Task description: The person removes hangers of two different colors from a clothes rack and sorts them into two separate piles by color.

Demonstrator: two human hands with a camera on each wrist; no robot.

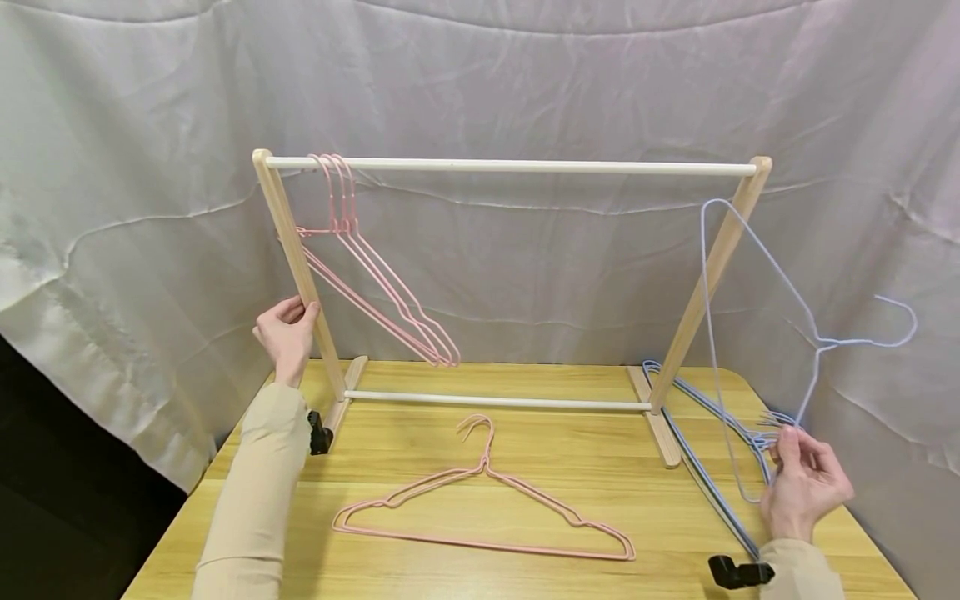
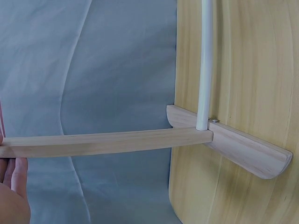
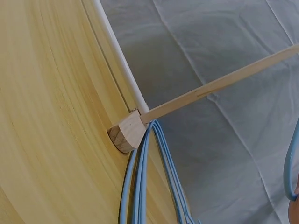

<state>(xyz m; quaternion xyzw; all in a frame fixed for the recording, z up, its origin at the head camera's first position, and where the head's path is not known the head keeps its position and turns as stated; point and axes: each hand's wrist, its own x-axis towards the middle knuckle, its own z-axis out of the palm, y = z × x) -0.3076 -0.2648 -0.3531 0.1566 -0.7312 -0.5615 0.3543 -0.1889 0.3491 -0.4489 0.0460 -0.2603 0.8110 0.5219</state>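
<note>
My left hand (image 1: 288, 337) grips the wooden left post (image 1: 285, 225) of a hanging rack about halfway up. Only the fingertips of that hand (image 2: 16, 186) show at the edge of the left wrist view. On the right, my right hand (image 1: 806, 487) pinches a light blue wire hanger (image 1: 851, 342) by one side, held up and turned with its hook pointing right. Beneath it, several blue hangers (image 3: 142, 172) lie stacked on the table by the rack's right foot. Pink hangers (image 1: 346, 225) hang from the left end of the white top rail (image 1: 525, 166).
Two pink hangers (image 1: 486, 462) lie overlapped on the wooden table (image 1: 450, 583) in front of the rack. A white lower bar (image 1: 495, 401) joins the rack's feet. The right post (image 1: 697, 308) stands behind the raised hanger. Grey curtain (image 1: 480, 92) surrounds the table's back and sides.
</note>
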